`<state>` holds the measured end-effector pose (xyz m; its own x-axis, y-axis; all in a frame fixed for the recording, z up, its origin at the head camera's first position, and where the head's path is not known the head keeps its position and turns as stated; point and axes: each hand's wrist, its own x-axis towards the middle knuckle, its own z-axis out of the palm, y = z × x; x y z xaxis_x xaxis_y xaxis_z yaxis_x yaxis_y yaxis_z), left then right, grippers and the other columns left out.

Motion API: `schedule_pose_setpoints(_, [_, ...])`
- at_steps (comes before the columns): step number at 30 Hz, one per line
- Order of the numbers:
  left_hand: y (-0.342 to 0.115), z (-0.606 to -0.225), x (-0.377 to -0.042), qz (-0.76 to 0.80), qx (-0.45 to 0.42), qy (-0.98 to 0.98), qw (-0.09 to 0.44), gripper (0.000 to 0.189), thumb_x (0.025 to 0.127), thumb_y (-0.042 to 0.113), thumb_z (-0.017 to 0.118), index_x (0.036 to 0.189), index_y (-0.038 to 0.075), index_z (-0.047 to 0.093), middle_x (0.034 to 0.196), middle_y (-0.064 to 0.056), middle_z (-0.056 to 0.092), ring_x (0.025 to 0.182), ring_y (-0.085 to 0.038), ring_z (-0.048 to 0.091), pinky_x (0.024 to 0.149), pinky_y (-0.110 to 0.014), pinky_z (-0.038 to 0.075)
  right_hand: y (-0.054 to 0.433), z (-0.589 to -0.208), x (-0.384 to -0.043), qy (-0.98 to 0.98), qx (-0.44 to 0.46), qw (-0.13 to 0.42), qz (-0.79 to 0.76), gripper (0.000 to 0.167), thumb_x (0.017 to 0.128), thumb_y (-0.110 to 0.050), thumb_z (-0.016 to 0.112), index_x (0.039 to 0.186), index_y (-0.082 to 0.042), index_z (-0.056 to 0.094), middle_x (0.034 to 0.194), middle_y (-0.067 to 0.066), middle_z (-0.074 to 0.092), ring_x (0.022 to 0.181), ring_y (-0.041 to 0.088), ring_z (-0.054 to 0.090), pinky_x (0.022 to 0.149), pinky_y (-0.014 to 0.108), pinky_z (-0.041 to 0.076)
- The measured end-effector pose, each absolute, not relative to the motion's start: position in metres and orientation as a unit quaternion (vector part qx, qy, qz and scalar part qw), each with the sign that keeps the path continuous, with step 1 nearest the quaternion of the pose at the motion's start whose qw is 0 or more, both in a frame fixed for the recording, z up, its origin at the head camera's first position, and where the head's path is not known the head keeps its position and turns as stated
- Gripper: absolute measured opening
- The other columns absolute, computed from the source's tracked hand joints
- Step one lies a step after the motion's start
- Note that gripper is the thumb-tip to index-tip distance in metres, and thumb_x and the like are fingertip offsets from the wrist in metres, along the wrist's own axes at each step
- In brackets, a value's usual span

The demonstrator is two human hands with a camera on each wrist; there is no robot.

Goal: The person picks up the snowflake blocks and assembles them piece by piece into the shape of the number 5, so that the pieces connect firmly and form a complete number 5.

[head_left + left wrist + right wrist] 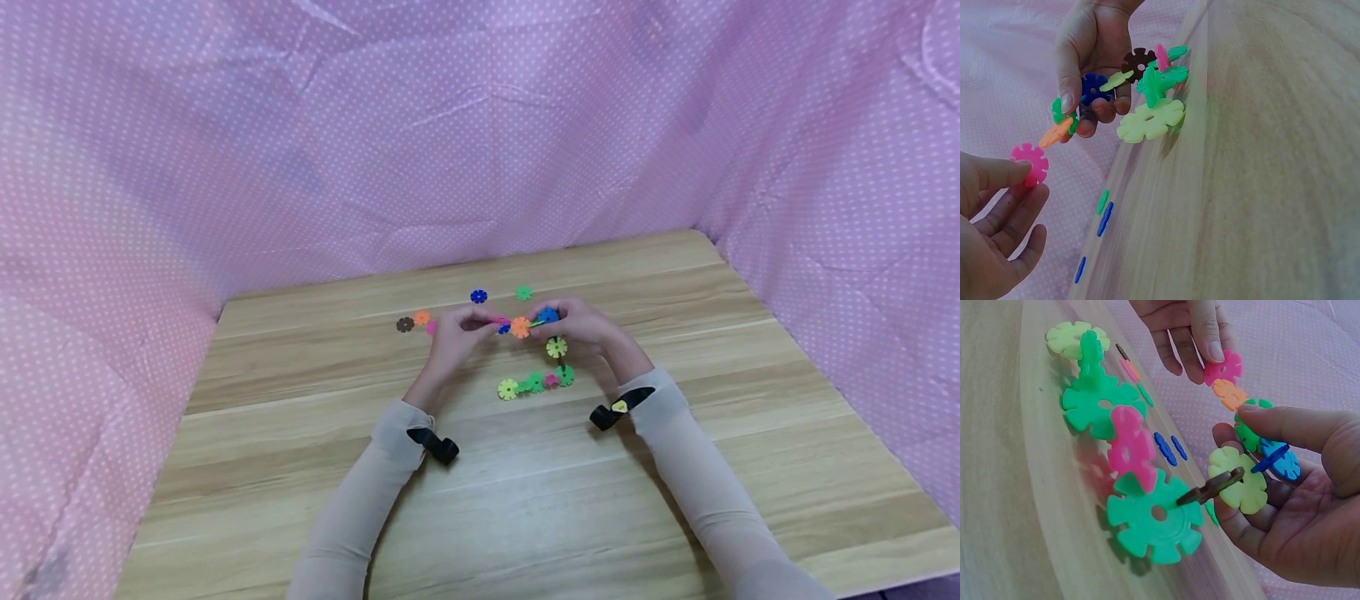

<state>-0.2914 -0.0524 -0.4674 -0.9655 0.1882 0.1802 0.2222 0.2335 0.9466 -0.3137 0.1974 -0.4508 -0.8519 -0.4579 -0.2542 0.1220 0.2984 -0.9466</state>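
Observation:
My left hand (450, 340) pinches a pink notched plastic disc (1034, 160) between thumb and fingertips. Its edge meets an orange disc (1230, 394), which forms the end of a chain of slotted discs. Thumb and fingers of my right hand (588, 323) grip that chain at a green disc (1254, 428) right behind the orange one. From there the chain runs through blue and yellow discs (1238, 480) and a brown disc (1211, 486), then bends along the table. Green and pink pieces (1130, 450) follow, up to a light yellow disc (507, 389) at the far end.
Loose discs lie on the wooden table (525, 500) beyond the hands: blue (478, 296), green (523, 293), and another blue (504, 329). Brown (405, 324), orange (422, 317) and pink ones lie left of the left hand. Pink dotted cloth (450, 167) surrounds the table's back and sides.

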Motion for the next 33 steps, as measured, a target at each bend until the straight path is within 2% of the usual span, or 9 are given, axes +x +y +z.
schedule_pose_setpoints(7, [-0.0522,-0.4663,-0.2905,-0.607,-0.124,-0.785,0.008,0.01,0.088,0.003,0.078,0.098,0.004,0.077,0.102,-0.013,0.075,0.087,-0.021,0.071,0.079,-0.027,0.061,0.1977,-0.4509,-0.3137,0.767,-0.108,0.245,-0.583,0.032,0.096,-0.011,0.071,0.124,0.001,0.066,0.098,0.003,0.071,0.095,0.031,0.067,0.08,0.028,0.058])
schedule_pose_setpoints(12, [-0.0523,-0.4666,-0.2905,-0.607,-0.126,-0.784,0.005,0.011,0.088,0.003,0.078,0.098,0.005,0.078,0.102,-0.011,0.075,0.087,-0.018,0.071,0.079,-0.025,0.061,0.1975,-0.452,-0.3141,0.764,-0.118,0.246,-0.585,0.033,0.095,-0.011,0.073,0.124,0.002,0.066,0.102,0.004,0.071,0.1,0.034,0.066,0.085,0.031,0.058])
schedule_pose_setpoints(19, [-0.0531,-0.4688,-0.293,-0.602,-0.142,-0.786,0.003,0.008,0.088,0.003,0.078,0.096,0.005,0.078,0.099,-0.011,0.077,0.087,-0.017,0.072,0.08,-0.026,0.061,0.1968,-0.4528,-0.3145,0.766,-0.114,0.248,-0.582,0.034,0.094,-0.009,0.073,0.125,0.002,0.065,0.101,0.001,0.071,0.096,0.023,0.065,0.085,0.028,0.057])
schedule_pose_setpoints(24, [-0.0533,-0.4688,-0.2939,-0.591,-0.149,-0.792,-0.002,0.007,0.088,0.003,0.078,0.095,0.004,0.077,0.098,-0.012,0.077,0.088,-0.019,0.072,0.081,-0.026,0.061,0.1959,-0.4519,-0.314,0.765,-0.115,0.248,-0.584,0.036,0.093,-0.008,0.074,0.126,0.002,0.064,0.102,0.001,0.071,0.096,0.021,0.065,0.091,0.035,0.058])
schedule_pose_setpoints(27, [-0.0535,-0.4682,-0.2935,-0.589,-0.15,-0.794,-0.008,0.008,0.089,0.003,0.077,0.096,0.003,0.077,0.099,-0.013,0.077,0.09,-0.021,0.073,0.083,-0.03,0.061,0.1951,-0.4512,-0.3135,0.766,-0.113,0.249,-0.582,0.036,0.093,-0.007,0.073,0.126,0.002,0.064,0.104,0.002,0.071,0.096,0.017,0.066,0.095,0.039,0.057])
schedule_pose_setpoints(33, [-0.0541,-0.467,-0.2923,-0.587,-0.158,-0.794,-0.017,0.007,0.091,0.001,0.074,0.097,0.003,0.076,0.099,-0.014,0.077,0.092,-0.027,0.073,0.088,-0.046,0.061,0.1929,-0.4508,-0.3127,0.762,-0.11,0.25,-0.588,0.039,0.093,-0.003,0.071,0.131,0.001,0.062,0.104,0.001,0.071,0.095,0.013,0.066,0.091,0.031,0.058])
